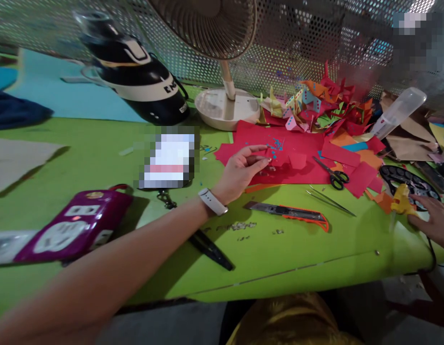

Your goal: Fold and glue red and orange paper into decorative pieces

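My left hand point(243, 168) reaches over the green table point(279, 258), a white watch on its wrist. Its fingers pinch a small red paper piece point(275, 155) that lies on a big red paper sheet point(279, 143) speckled with blue bits. My right hand point(436, 220) rests at the table's right edge, fingers curled round a yellow glue gun point(402, 201). Black scissors point(333, 175), thin tweezers point(330, 200) and an orange-trimmed utility knife point(290, 213) lie between the two hands.
A desk fan point(224, 96) and a black-and-white helmet point(135, 76) stand at the back. A heap of coloured folded paper point(322, 105) and a clear bottle point(398, 112) sit at the right. A purple power strip point(71, 225) lies at the left, a black paint palette point(409, 179) by my right hand.
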Motion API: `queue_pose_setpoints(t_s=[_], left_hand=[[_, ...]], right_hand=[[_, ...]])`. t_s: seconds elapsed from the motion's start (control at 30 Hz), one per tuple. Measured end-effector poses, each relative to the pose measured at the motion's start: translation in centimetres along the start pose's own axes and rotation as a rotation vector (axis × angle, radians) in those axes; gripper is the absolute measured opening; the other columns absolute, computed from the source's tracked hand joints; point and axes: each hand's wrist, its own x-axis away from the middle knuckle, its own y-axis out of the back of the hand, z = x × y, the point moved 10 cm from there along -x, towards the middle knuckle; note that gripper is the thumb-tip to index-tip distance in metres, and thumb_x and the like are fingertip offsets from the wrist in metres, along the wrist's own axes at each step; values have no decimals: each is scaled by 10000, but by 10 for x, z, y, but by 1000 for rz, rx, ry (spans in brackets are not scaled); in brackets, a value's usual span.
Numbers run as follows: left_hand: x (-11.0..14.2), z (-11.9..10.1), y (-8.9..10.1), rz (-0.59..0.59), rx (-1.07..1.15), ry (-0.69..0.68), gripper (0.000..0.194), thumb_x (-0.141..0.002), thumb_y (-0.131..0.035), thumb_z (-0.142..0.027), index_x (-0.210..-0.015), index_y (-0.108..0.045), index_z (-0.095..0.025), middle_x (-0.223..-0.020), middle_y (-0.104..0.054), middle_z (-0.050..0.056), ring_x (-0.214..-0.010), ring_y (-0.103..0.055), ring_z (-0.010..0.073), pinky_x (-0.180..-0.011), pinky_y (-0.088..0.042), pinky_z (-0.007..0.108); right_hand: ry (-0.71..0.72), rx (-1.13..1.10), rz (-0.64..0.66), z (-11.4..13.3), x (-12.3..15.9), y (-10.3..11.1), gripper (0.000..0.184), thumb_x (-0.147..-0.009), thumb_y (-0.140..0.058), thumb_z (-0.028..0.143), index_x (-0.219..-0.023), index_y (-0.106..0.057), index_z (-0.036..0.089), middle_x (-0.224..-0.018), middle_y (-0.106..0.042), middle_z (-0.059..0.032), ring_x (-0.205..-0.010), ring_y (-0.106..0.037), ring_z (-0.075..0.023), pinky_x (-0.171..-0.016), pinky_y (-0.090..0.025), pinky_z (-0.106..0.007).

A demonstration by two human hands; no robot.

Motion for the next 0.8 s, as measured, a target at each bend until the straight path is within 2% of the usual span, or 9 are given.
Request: queue_pose_setpoints(t_s=[0.1, 0.17, 0.23, 0.33, 0.47, 0.57, 0.67, 0.73, 0.8], left_hand=[[0, -1, -1, 11, -2, -9, 360, -803, -731, -250, -1147, -639, -198, -882, -745, 27, -883, -698, 165, -833, -569, 293], [0, -1, -1, 9, 2, -11, 364, -799, -734, -244, -1147, -639, -196, -877, -744, 24, -875, -694, 158, -832, -568, 284], [0, -1, 0, 2, -3, -18, 364, -800, -733, -236, -1149, -640, -191, -875, -743, 20, -857, -691, 147, -825, -566, 273], [0, -2, 0, 5, -23, -29, 375, -809, -722, -240, -1169, -636, -182, -866, -741, 18, -820, -689, 140, -785, -569, 264], [1, -1, -2, 19, -24, -7, 375, -809, -722, -245, -1167, -631, -184, -885, -752, 28, -825, -699, 153, -779, -580, 284], [1, 0, -4, 28, -10, -4, 369, -811, -717, -246, -1162, -625, -177, -889, -758, 34, -833, -705, 157, -808, -577, 301], [0, 1, -5, 37, -27, -11, 384, -814, -713, -262, -1173, -618, -164, -880, -756, 40, -822, -708, 161, -804, -569, 306], [1, 2, -5, 35, -43, -13, 390, -816, -713, -275, -1176, -617, -160, -888, -756, 47, -818, -707, 160, -810, -563, 309], [1, 2, -5, 36, -53, -15, 400, -821, -709, -289, -1186, -614, -157, -898, -755, 53, -819, -706, 157, -826, -558, 314]], right_hand=[[110, -44, -123, 58, 9, 15, 339, -781, -613, 415, -1082, -654, 266, -1194, -697, -156, -1136, -628, -364, -968, -465, -512], [262, -189, -75, 112, 17, 9, 323, -817, -621, 492, -1045, -665, 268, -1105, -716, -135, -1036, -664, -341, -935, -494, -500], [413, -274, -39, 161, 25, 2, 375, -828, -612, 575, -1057, -656, 281, -1098, -704, -110, -1055, -656, -338, -953, -492, -523], [566, -278, 13, 206, 30, -10, 343, -865, -576, 584, -998, -645, 275, -1031, -683, -92, -1024, -648, -312, -921, -509, -493], [622, -315, 94, 220, 25, -13, 313, -933, -495, 518, -842, -607, 241, -920, -681, -76, -942, -650, -284, -858, -514, -480], [488, -460, 210, 208, 15, -12, 296, -931, -505, 510, -839, -591, 242, -852, -705, -52, -827, -676, -241, -779, -534, -425], [310, -738, 345, 196, 7, -11, 287, -876, -596, 530, -961, -590, 256, -687, -690, 1, -614, -656, -183, -618, -540, -338], [234, -929, 342, 192, -1, -3, 349, -827, -663, 523, -1047, -613, 256, -588, -652, 30, -526, -621, -161, -551, -529, -304], [181, -1079, 327, 190, -10, 4, 368, -789, -708, 517, -1029, -668, 241, -591, -667, 16, -534, -636, -155, -543, -535, -288]])
